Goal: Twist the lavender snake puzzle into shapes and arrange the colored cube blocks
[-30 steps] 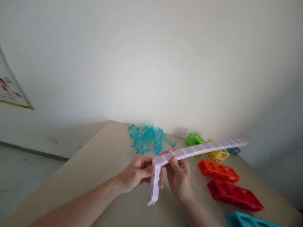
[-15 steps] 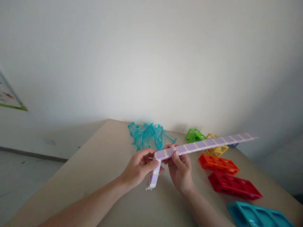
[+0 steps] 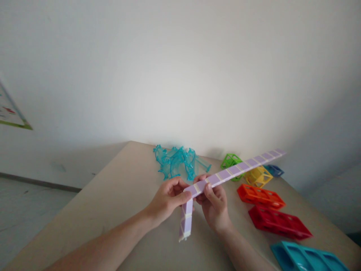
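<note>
Both hands, left hand (image 3: pixel 166 199) and right hand (image 3: pixel 214 205), pinch the purple folding strip (image 3: pixel 237 170) at its bend; best keep fingers close beside the joint.

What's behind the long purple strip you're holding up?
Behind the long purple segmented strip sit a green open-frame block and a yellow open-frame block on the beige table. The strip crosses both, hiding parts of them. Both hands grip its bend.

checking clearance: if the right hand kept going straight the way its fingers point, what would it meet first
Likely the clear teal plastic pile, up and away from the right hand holding the purple strip; depth is unclear.
</note>
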Demonstrator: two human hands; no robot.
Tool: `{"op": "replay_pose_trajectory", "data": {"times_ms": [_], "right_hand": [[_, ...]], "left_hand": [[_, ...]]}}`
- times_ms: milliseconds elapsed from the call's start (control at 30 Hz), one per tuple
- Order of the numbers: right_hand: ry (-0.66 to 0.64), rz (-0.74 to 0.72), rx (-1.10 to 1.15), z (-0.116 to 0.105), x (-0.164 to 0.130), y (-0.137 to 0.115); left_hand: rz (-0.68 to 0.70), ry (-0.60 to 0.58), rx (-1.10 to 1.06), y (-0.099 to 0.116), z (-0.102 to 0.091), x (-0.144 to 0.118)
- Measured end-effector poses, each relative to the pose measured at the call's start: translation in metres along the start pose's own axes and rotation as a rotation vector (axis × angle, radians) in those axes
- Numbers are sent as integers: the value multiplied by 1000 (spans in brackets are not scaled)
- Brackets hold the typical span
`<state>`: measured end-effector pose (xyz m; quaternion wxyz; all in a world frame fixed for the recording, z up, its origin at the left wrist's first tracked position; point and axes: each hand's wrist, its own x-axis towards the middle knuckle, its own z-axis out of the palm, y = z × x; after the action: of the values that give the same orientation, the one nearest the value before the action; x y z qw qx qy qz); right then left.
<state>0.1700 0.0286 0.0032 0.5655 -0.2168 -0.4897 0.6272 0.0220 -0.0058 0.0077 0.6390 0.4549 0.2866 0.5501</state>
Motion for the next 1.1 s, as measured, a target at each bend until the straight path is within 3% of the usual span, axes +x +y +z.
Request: {"op": "replay_pose_trajectory", "data": {"times_ms": [100,267,367,533,700,833,1100], "right_hand": [[-25,-34,-16,-1,1,2],[-20,-24,-17,0,-1,1],[-12,5,7,3,-3,-3],[-11,30,41,8,-4,-7],[9,-44,11,6,0,-6],[18,-23,-12,6,0,-8],[11,-8,-33,9,-3,-16]], "left_hand": [[66,48,93,0,1,0],[-63,53,-111,-2,-1,2],[-136,-25,-236,-1,-3,1],[-216,-220,-242,-3,1,0],[-158,-181,-187,-9,2,-1],[-93,-161,-87,-9,1,-1],[-79,-215,-85,-7,1,-3]]}}
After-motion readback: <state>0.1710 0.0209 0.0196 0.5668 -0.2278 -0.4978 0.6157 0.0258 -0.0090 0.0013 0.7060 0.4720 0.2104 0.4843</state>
